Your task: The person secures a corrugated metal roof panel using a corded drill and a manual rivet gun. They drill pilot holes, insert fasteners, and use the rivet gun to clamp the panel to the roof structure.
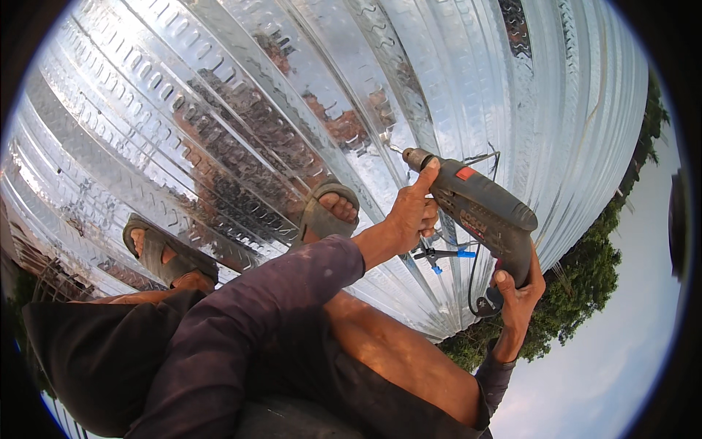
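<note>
A dark corded drill (486, 208) with a red patch is tilted across the shiny ribbed metal sheeting (219, 44), its bit (393, 146) at a rib of the sheet. My left hand (409, 219) grips the front of the drill just behind the chuck, thumb along the body. Lower down, my right hand (515, 300) is wrapped round the drill's handle. Beneath the drill lies a dark tool with blue ends (463, 254), beside a black cable; its exact kind is unclear.
My sandalled feet (336, 205) stand on the sheeting, left of the drill. My bent bare leg (395, 351) is below it. Green treetops (592, 278) and sky show past the sheet's curved right edge, and a metal grille (47, 282) at the left.
</note>
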`<act>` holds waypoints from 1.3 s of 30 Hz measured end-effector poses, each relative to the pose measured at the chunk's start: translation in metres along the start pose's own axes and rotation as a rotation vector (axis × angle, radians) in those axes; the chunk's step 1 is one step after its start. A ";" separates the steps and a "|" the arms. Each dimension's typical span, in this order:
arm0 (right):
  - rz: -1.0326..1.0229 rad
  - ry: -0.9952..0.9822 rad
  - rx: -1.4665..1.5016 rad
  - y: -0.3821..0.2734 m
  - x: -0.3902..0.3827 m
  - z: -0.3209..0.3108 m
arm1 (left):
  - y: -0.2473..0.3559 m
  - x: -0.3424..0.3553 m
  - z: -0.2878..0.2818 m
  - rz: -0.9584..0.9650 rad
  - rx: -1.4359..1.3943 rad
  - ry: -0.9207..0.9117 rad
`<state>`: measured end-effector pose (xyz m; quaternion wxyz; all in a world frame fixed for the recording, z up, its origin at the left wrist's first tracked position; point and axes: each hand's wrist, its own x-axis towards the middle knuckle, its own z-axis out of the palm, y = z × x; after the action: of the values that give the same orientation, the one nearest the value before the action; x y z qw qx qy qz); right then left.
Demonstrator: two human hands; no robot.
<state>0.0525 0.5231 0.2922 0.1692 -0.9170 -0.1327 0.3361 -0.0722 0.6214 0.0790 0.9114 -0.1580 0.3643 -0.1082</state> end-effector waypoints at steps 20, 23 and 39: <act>0.019 -0.018 -0.054 -0.013 0.007 0.002 | 0.006 -0.001 0.007 0.000 0.000 0.002; 0.034 -0.010 -0.037 -0.013 0.009 0.000 | 0.006 0.000 0.008 -0.017 0.006 0.012; -0.070 0.228 0.439 0.018 0.006 -0.022 | 0.020 0.004 0.032 0.183 0.170 0.266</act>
<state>0.0740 0.5045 0.2971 0.3899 -0.8850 -0.0683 0.2452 -0.0456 0.6453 0.0905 0.8713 -0.0311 0.4839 -0.0752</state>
